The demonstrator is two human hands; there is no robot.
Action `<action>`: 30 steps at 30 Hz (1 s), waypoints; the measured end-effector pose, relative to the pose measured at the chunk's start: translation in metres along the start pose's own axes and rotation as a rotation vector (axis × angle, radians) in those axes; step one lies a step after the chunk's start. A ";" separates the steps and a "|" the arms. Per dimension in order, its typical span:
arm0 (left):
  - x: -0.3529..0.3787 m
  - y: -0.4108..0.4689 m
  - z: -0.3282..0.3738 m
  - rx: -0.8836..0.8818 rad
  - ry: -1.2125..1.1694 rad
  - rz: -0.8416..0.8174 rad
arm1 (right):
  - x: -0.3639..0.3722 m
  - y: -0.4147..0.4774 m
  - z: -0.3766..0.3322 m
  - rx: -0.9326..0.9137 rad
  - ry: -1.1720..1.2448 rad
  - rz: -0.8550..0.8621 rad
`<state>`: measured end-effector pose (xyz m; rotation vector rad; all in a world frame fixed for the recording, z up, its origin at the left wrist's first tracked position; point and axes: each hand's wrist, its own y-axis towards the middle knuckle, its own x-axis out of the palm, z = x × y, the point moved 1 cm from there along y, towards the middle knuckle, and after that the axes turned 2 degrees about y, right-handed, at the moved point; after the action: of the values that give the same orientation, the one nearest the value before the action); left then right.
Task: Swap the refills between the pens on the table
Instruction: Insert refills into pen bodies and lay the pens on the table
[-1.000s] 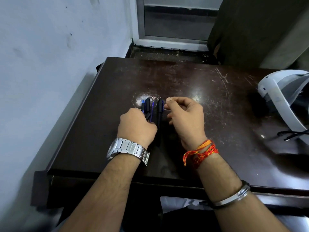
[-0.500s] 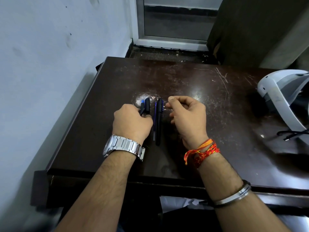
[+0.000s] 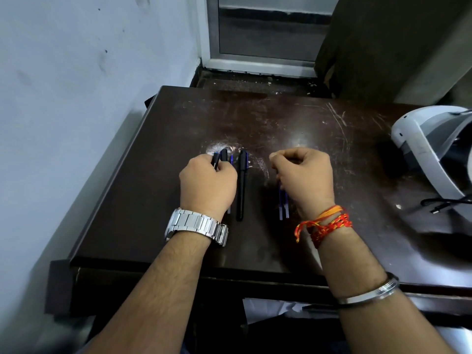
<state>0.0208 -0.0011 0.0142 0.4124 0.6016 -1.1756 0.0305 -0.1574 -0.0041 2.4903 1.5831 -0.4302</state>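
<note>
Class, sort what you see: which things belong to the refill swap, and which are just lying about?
Job: black pens in left hand; black pen lying on table; thin blue refills under right hand.
Lying about: white headset; black cable.

A dark brown wooden table [image 3: 293, 118] with a scratched, glossy top stands against a pale blue painted wall [image 3: 76, 85]. At its right edge rests a white and grey plastic headset [image 3: 424, 146], a thin black cable [image 3: 444, 203] lying just beside it. Beyond the table's far edge is a grey metal-framed door panel [image 3: 265, 29], dust and debris along its sill
</note>
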 end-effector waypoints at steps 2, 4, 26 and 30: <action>-0.001 -0.001 0.003 0.018 -0.029 0.028 | -0.009 0.003 0.000 -0.019 -0.142 -0.003; -0.001 -0.002 0.004 0.055 -0.051 0.067 | -0.018 0.006 0.001 0.001 -0.244 -0.004; 0.011 -0.010 0.002 0.135 -0.145 -0.080 | -0.029 0.008 0.002 0.033 -0.549 0.005; 0.013 -0.012 0.000 0.090 -0.221 -0.257 | -0.025 0.001 -0.011 -0.151 -0.283 0.127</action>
<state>0.0129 -0.0151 0.0059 0.2807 0.4187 -1.4760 0.0232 -0.1767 0.0143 2.2828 1.2914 -0.5913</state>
